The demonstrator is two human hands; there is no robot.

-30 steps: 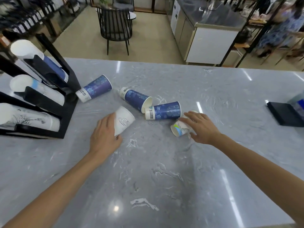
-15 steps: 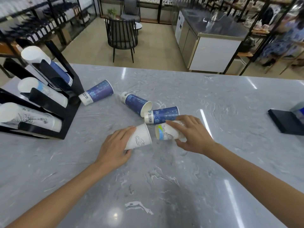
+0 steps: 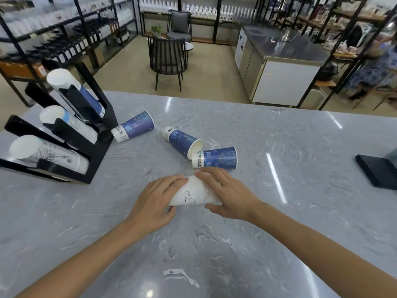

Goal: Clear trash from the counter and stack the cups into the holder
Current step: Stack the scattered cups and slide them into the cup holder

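Observation:
Two white paper cups (image 3: 193, 194) lie pushed together on the grey marble counter (image 3: 214, 254), one slid into the other. My left hand (image 3: 156, 201) grips the left cup's end and my right hand (image 3: 227, 192) grips the right cup's end. Three blue cups lie on their sides behind them: one (image 3: 134, 126) against the holder, one (image 3: 183, 141) in the middle, one (image 3: 216, 157) just beyond my right fingers. The black cup holder (image 3: 94, 155) stands at the left with three slanted stacks of cups in it.
A black flat object (image 3: 376, 171) lies at the counter's right edge. Beyond the counter are a black chair (image 3: 167, 59), a steel work unit (image 3: 279, 67), shelving and a person at the far right.
Both hands have come together in front of me, bringing the two white cups from apart to nested into each other. The view has tilted up.

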